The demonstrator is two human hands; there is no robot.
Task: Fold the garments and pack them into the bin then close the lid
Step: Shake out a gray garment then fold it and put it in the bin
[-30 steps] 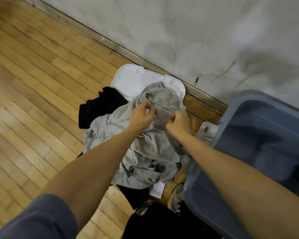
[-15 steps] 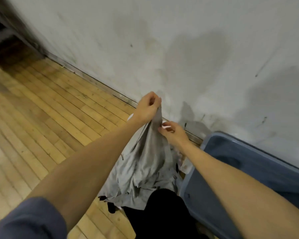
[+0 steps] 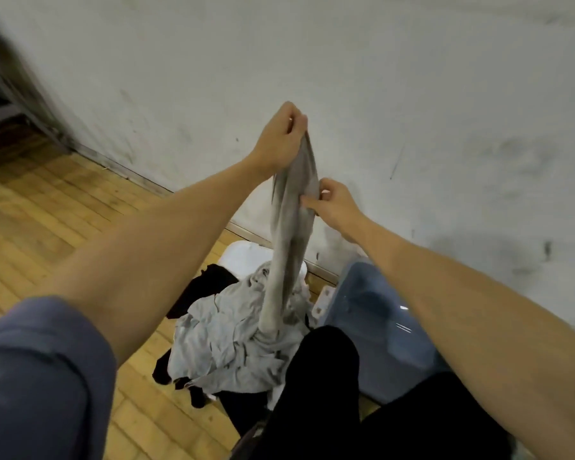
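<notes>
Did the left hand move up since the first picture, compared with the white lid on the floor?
Yes. The left hand rose well above the white lid, lifting the grey garment, which the right hand pinches lower down.

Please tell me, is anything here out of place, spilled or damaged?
Nothing looks damaged or spilled. The clothes are disorderly: a crumpled pile of grey and black garments lies on the white lid, which lies on the floor beside the open bin. The left hand and right hand lift a bunched grey garment from it.
</notes>
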